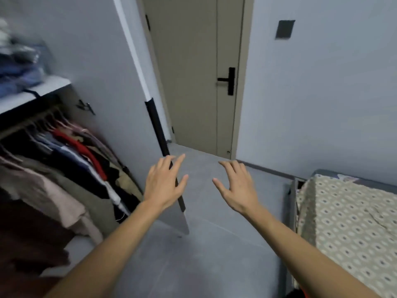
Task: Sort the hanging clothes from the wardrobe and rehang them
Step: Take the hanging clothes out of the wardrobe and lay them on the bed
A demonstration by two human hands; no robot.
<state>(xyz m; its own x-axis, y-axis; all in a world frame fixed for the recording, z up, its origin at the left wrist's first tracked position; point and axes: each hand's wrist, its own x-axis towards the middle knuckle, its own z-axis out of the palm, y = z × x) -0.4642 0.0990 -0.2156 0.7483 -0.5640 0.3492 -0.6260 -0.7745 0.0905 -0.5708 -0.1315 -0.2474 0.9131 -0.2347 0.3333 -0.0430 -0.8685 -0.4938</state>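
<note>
Both arms reach out in the middle of the frame. The left hand [164, 182] has its fingers [178, 163] spread straight and holds nothing. It hovers in front of the dark edge strip of the open wardrobe door [120, 82], maybe touching it; I cannot tell. The right hand [238, 188] is spread and empty too, over the smooth grey floor [214, 244].

The hanging clothes [64, 168] are at the left of the frame, packed close on hangers under the white shelf [32, 93]. They look soft and floppy: a red one, dark blue ones, a pale pink one and a brown one. Folded blue things sit blurry on the shelf.

I think no garment has been picked yet, so the hands are free to grab one. The bed [348, 222] at the lower right, with a dotted cover, looks like a good place to lay them for sorting.
</note>
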